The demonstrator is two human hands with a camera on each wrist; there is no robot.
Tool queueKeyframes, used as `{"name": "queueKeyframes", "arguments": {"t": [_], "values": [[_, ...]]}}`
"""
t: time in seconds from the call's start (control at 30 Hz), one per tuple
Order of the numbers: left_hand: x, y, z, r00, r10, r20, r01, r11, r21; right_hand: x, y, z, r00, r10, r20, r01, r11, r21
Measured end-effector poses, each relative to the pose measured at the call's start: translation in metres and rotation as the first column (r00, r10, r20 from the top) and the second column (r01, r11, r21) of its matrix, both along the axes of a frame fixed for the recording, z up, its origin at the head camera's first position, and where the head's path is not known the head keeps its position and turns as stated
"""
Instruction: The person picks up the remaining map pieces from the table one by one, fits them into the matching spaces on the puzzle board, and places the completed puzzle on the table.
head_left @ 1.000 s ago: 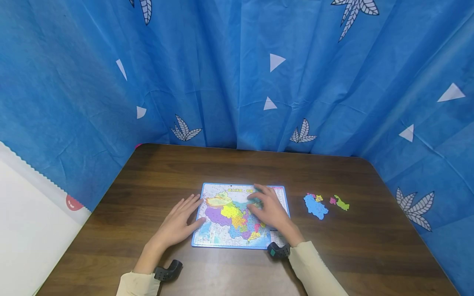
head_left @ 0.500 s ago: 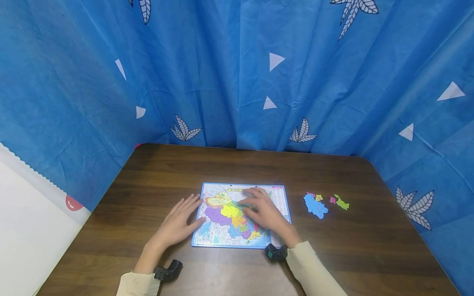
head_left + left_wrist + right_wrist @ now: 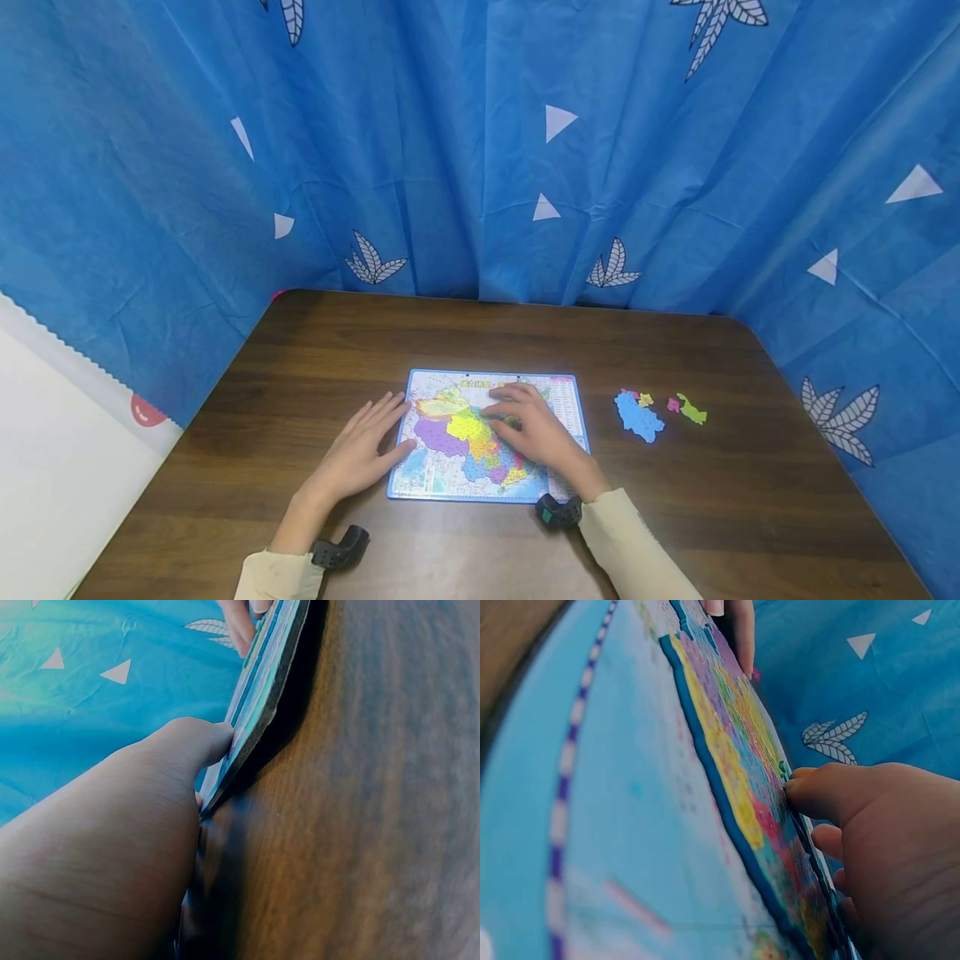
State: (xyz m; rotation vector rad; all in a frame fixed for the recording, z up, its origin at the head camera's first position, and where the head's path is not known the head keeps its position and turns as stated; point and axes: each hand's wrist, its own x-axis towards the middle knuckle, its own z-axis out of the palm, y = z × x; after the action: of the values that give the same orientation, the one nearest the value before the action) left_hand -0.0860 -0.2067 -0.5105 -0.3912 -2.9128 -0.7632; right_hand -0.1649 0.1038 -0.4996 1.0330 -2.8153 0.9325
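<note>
In the head view, your straight-fingered left hand (image 3: 358, 454) touches the map board (image 3: 446, 490), well inside the tabletop's (image 3: 337, 333) far edge; left wrist, your thumb (image 3: 214, 742) steadies it; right wrist, your bent right hand (image 3: 896, 836), hold unclear, seemingly seats pieces (image 3: 742, 754), needing careful alignment.

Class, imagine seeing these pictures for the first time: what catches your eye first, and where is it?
Probably the colourful map on the brown table, with the left hand at its left edge and the right hand over its right half. Next, the blue piece and green piece right of it. Behind the table hangs a bright blue curtain.
</note>
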Motion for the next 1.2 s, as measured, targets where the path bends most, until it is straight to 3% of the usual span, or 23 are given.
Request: {"name": "queueKeyframes", "arguments": {"t": [0.37, 0.97, 1.2], "values": [[-0.0008, -0.0016, 0.0000, 1.000, 0.000, 0.017, 0.000, 1.000, -0.002, -0.0009, -0.0001, -0.0003, 1.000, 0.011, -0.008, -0.011, 1.000, 0.007], [-0.0037, -0.0012, -0.0001, 0.999, 0.010, 0.039, -0.010, 1.000, -0.011, 0.0012, -0.0009, 0.0047, 0.996, 0.003, -0.091, 0.009, 0.992, 0.128], [-0.0026, -0.0007, -0.0004, 0.999, 0.005, 0.031, -0.005, 1.000, -0.009, 0.0012, 0.0000, 0.0006, 0.992, 0.047, -0.120, -0.037, 0.996, 0.087]]}}
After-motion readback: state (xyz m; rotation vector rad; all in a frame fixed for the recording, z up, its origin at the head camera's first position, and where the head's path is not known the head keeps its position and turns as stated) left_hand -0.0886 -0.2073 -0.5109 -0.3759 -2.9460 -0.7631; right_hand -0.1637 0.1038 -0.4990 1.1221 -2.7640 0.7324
